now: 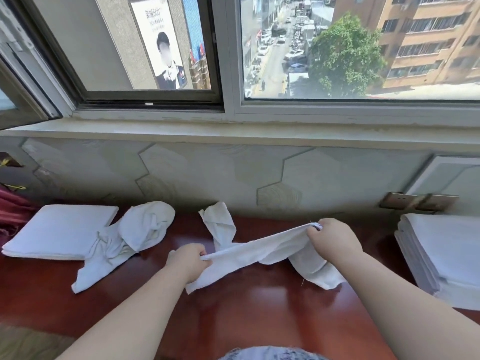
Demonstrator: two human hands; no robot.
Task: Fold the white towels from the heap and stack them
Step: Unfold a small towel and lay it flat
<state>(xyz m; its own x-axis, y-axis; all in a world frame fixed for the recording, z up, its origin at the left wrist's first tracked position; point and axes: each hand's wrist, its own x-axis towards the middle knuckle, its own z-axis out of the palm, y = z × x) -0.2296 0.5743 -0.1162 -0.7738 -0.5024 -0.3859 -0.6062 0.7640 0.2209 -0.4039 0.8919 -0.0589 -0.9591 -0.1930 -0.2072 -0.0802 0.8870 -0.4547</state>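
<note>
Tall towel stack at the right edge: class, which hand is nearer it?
Right. The right hand, gripping a towel, is left of the stack; the left hand lies farther left.

The glossy red-brown wooden desk (246, 315) lies bare in the lower middle and lower left of the frame. At left, a flat folded stack of white towels (59, 229) touches a crumpled heap of white cloth towels (135, 235). A bare strip runs between that heap and a twisted white towel (219, 224) at centre. A stretched white cloth towel (259, 252) bars the middle. A tall stack of folded white towels (446, 255) blocks the right edge. The grey hexagon-patterned wall (207, 172) closes the back.
</note>
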